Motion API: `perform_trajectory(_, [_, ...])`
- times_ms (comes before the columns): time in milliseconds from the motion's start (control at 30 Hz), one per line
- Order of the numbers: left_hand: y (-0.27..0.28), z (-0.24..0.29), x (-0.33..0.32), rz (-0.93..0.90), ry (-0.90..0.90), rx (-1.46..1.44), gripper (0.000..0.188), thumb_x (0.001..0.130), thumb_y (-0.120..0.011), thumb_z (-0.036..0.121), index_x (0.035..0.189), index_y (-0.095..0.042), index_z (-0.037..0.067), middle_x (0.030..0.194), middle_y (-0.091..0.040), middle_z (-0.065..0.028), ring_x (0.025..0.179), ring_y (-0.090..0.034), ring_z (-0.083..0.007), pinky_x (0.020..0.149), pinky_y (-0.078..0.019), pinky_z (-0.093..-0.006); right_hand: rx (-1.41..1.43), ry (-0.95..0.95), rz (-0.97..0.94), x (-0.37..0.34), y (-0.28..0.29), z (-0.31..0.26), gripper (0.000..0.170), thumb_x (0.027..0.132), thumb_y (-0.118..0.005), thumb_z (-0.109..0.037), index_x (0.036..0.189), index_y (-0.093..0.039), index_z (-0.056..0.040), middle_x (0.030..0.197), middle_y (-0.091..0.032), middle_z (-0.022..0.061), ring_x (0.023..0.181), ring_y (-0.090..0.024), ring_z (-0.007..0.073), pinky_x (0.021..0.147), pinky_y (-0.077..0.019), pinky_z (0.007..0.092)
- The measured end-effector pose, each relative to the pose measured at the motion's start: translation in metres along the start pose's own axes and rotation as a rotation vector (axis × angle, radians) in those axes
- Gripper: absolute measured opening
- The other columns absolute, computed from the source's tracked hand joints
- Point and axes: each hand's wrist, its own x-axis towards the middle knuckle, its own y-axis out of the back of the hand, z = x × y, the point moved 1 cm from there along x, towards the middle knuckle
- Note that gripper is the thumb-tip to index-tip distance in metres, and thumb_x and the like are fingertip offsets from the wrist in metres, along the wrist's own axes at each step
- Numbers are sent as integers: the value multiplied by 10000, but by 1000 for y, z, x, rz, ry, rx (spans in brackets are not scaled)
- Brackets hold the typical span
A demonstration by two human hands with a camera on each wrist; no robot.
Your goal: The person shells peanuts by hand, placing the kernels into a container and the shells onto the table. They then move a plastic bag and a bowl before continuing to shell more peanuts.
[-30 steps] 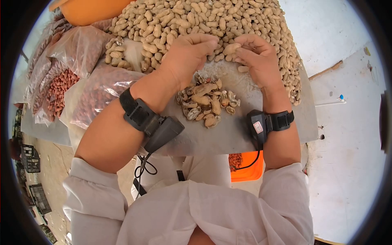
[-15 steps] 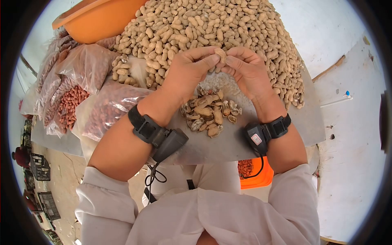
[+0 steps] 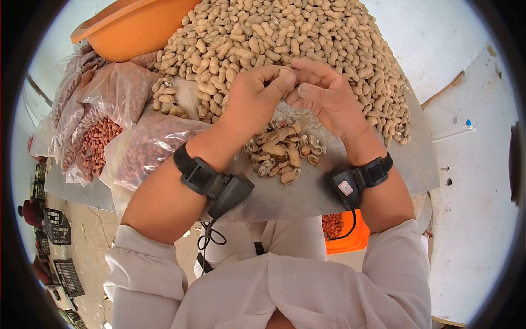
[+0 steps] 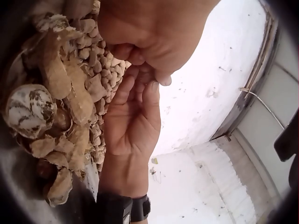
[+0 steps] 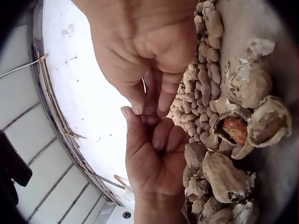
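Meeting at fingertips: left hand (image 3: 249, 98), fingers curled; right hand (image 3: 331, 104), fingers bent. Can't tell what either grips. Opened peanut shells (image 3: 279, 151) nearer the body (one showing a reddish kernel (image 5: 235, 130)); unshelled peanuts (image 3: 296, 33) heaped beyond.

Nothing is legible, the white sticker (image 3: 345, 188) on the right wrist device (image 3: 344, 185) being too small.
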Motion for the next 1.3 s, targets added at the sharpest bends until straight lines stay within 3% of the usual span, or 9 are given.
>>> perform_trajectory(100, [-6,-9,-2,-44,-113,134,236,890,-540,190,930,-620,-28,724,-571,4,675,-482,-50,594,-413,-202,-113,-25,5,-1,1,3,263,784,-675,-122,989,-609,30,810,-627,71,691,-594,123,635,-497,245])
perform_trajectory(267, [-6,-6,-3,-113,-74,57,196,881,-526,151,867,-609,-26,704,-562,6,658,-473,-55,579,-402,-203,-250,-20,-32,0,2,4,298,784,-682,-166,995,-610,32,787,-619,59,657,-576,106,602,-485,230])
perform_trajectory(700, [-8,-6,-4,-74,-54,-29,204,876,-529,150,796,-626,-11,658,-542,11,612,-451,-48,540,-372,-194,-127,-49,-27,-1,0,6,324,777,-682,-121,1050,-591,27,818,-624,67,658,-581,119,605,-483,228])
perform_trajectory(800, [-9,2,-3,11,60,-178,214,865,-567,179,780,-638,-5,592,-540,17,542,-445,-53,487,-365,-207,-170,-28,-56,-1,5,2,340,788,-655,-74,1102,-569,26,859,-626,70,688,-589,124,626,-491,230])
perform_trajectory(900, [-4,-6,2,-68,167,-433,208,860,-594,204,793,-640,12,609,-511,41,530,-385,-33,470,-310,-189,-142,26,-94,1,10,0,346,802,-621,-32,1137,-550,24,908,-625,78,719,-595,130,649,-500,238])
perform_trajectory(1000, [-6,-4,2,-64,212,-513,181,840,-624,203,784,-639,31,626,-496,51,521,-332,-21,459,-268,-182,-66,44,-55,3,14,4,355,806,-605,-9,1153,-537,27,936,-622,94,736,-597,138,665,-507,248])
perform_trajectory(1167, [-2,-4,3,-121,102,-378,179,823,-644,195,778,-624,23,655,-525,35,563,-410,-42,490,-333,-196,101,-58,-12,0,10,-2,422,786,-630,-10,1185,-503,44,937,-622,106,742,-597,140,659,-507,248])
perform_trajectory(1300, [-4,-19,6,-28,-112,-30,176,814,-637,172,764,-605,6,636,-540,11,582,-460,-63,507,-382,-226,-70,-8,-63,-1,5,-1,427,766,-667,-44,1158,-527,54,918,-624,97,721,-590,128,626,-497,232])
